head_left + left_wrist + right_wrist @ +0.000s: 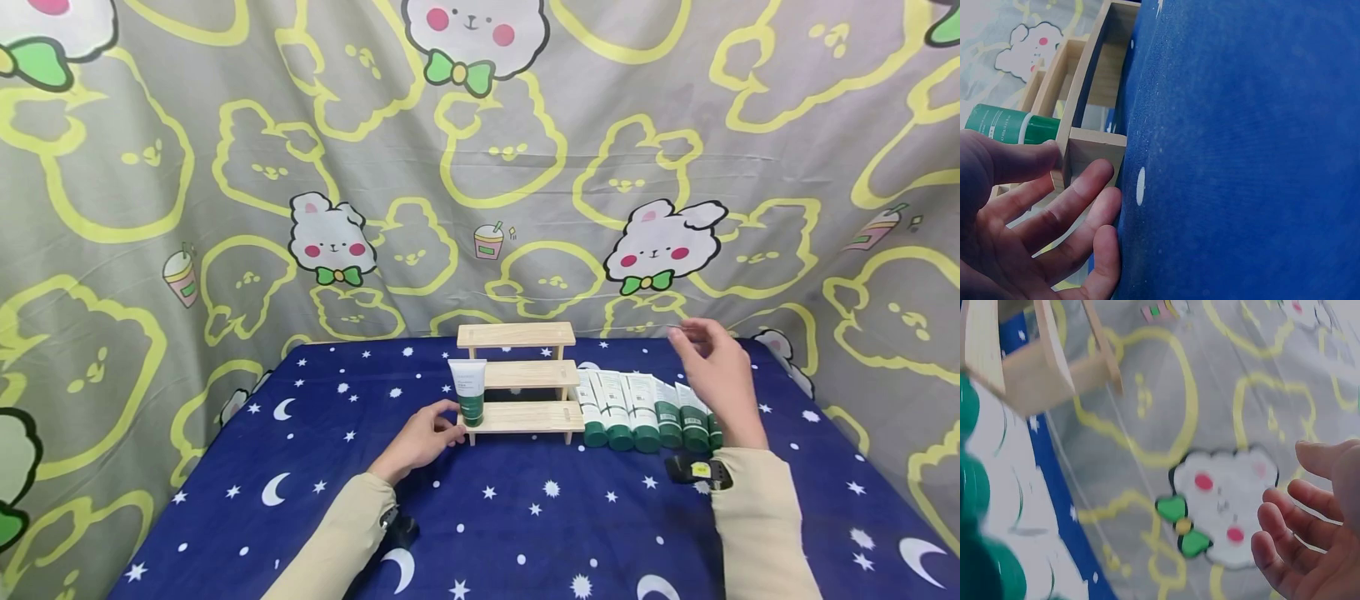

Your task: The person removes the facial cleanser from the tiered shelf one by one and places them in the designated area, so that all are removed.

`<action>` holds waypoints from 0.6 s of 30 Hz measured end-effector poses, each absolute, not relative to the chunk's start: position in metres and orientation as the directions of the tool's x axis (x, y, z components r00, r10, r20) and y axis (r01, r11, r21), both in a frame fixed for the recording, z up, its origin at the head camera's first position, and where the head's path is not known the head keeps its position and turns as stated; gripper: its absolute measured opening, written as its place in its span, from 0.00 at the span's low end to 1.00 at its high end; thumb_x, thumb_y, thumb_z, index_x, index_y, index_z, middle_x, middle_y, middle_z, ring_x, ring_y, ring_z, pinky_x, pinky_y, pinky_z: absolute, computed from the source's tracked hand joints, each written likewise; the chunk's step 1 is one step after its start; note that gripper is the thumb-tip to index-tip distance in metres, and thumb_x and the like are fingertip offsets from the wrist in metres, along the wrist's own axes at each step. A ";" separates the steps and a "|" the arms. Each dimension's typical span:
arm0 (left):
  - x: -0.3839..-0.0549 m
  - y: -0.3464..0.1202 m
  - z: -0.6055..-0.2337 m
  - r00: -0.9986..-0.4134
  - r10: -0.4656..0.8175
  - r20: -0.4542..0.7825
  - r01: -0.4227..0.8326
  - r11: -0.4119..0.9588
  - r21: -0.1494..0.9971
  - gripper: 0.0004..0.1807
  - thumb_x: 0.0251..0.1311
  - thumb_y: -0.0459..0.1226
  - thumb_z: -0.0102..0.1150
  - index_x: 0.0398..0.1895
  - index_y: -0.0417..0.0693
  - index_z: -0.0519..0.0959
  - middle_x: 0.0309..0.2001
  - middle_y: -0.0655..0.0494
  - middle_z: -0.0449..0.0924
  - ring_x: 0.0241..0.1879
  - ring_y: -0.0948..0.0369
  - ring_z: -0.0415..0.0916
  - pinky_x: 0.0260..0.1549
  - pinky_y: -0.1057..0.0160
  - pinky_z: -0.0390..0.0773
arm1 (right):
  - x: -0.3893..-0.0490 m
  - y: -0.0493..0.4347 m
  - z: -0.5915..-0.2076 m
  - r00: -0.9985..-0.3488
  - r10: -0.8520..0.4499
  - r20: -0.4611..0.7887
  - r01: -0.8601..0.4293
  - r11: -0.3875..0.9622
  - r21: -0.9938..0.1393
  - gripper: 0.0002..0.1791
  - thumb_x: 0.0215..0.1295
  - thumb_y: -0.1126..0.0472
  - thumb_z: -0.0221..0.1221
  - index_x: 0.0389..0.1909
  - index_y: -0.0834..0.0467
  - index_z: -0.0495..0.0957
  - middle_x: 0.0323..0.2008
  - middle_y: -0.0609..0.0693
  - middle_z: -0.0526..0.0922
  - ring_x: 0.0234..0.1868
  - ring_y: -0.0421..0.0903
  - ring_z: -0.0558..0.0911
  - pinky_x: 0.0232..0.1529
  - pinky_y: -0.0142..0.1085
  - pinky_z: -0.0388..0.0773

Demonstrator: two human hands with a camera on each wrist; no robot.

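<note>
A three-step wooden display rack (528,416) stands on the table. One white and green squeeze tube (469,392) stands cap down at the left end of its lowest step. My left hand (422,437) grips that same end of the rack. In the left wrist view the thumb lies against the step's edge beside the tube's green cap (1042,129), and the fingers reach round by the leg (1099,142). My right hand (718,367) is raised in the air with loosely bent fingers and holds nothing. Below it, several similar tubes (643,410) lie side by side to the right of the rack.
A dark blue cloth (517,521) with white moons and stars covers the table. Behind it hangs a grey curtain (420,167) with yellow outlines and white rabbits. Green caps (974,487) of the lying tubes show at the left of the right wrist view.
</note>
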State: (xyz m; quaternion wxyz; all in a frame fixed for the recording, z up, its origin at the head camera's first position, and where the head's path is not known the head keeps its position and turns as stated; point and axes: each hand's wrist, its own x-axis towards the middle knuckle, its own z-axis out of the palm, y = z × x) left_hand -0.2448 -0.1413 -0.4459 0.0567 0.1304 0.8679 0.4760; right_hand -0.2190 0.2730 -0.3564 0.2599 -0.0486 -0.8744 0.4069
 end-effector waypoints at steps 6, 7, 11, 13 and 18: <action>-0.244 -0.141 -0.444 -0.961 0.275 0.020 0.167 0.522 0.837 0.17 0.67 0.33 0.64 0.57 0.41 0.78 0.29 0.48 0.87 0.30 0.57 0.83 0.32 0.63 0.77 | -0.216 0.236 -0.341 -0.859 0.166 0.484 -0.256 0.679 -0.688 0.27 0.75 0.48 0.58 0.66 0.60 0.72 0.54 0.60 0.84 0.54 0.58 0.82 0.51 0.46 0.75; -0.244 -0.140 -0.444 -0.961 0.275 0.018 0.165 0.524 0.836 0.17 0.67 0.33 0.64 0.57 0.40 0.78 0.30 0.48 0.87 0.30 0.57 0.83 0.32 0.63 0.77 | -0.216 0.231 -0.339 -0.859 0.150 0.489 -0.270 0.678 -0.683 0.26 0.75 0.48 0.59 0.66 0.60 0.73 0.53 0.60 0.84 0.53 0.57 0.82 0.51 0.48 0.76; -0.244 -0.139 -0.443 -0.962 0.273 0.008 0.158 0.532 0.832 0.17 0.67 0.34 0.64 0.57 0.41 0.78 0.30 0.48 0.87 0.31 0.57 0.83 0.32 0.63 0.77 | -0.217 0.212 -0.338 -0.854 0.100 0.510 -0.319 0.674 -0.667 0.25 0.75 0.49 0.59 0.64 0.59 0.74 0.52 0.59 0.84 0.52 0.56 0.83 0.51 0.52 0.79; -0.245 -0.139 -0.443 -0.961 0.276 0.003 0.155 0.533 0.832 0.17 0.67 0.34 0.64 0.58 0.41 0.77 0.30 0.48 0.87 0.31 0.57 0.83 0.32 0.63 0.77 | -0.218 0.204 -0.339 -0.847 0.080 0.525 -0.345 0.668 -0.659 0.24 0.75 0.50 0.60 0.64 0.60 0.74 0.51 0.59 0.85 0.51 0.56 0.84 0.50 0.53 0.80; -0.244 -0.142 -0.444 -0.963 0.270 -0.002 0.149 0.537 0.831 0.17 0.68 0.34 0.64 0.58 0.41 0.77 0.31 0.49 0.87 0.32 0.57 0.83 0.33 0.63 0.76 | -0.223 0.174 -0.341 -0.834 0.024 0.551 -0.410 0.643 -0.647 0.22 0.74 0.52 0.62 0.61 0.60 0.76 0.48 0.57 0.86 0.47 0.53 0.85 0.47 0.50 0.81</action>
